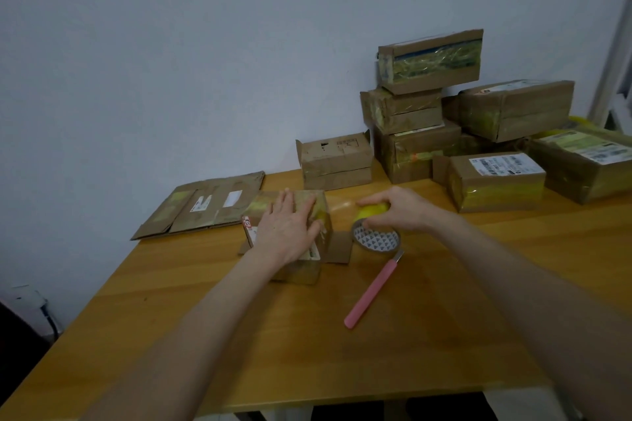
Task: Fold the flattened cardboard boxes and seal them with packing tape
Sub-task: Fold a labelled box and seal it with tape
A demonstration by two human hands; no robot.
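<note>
left hand [287, 229]: grip apart, palm and straight fingers pressed flat on top of the small box [299, 272]. The box sits on the worktop [239, 335], mid-frame, with one side flap [338, 248] lying open to its right.

right hand [396, 207]: grip clamped on the tape roll [376, 239], just right of the box. The roll is tilted, lower edge on or near the worktop. A shiny strip looks stretched from the roll to the box top; not certain.

pink knife [372, 287]: right of the box, nearer the person, apart from the roll.

flattened cardboard [201, 205]: left of the box, behind it.

taped boxes [420, 113]: stacked behind the box and to its right, by the wall.
</note>
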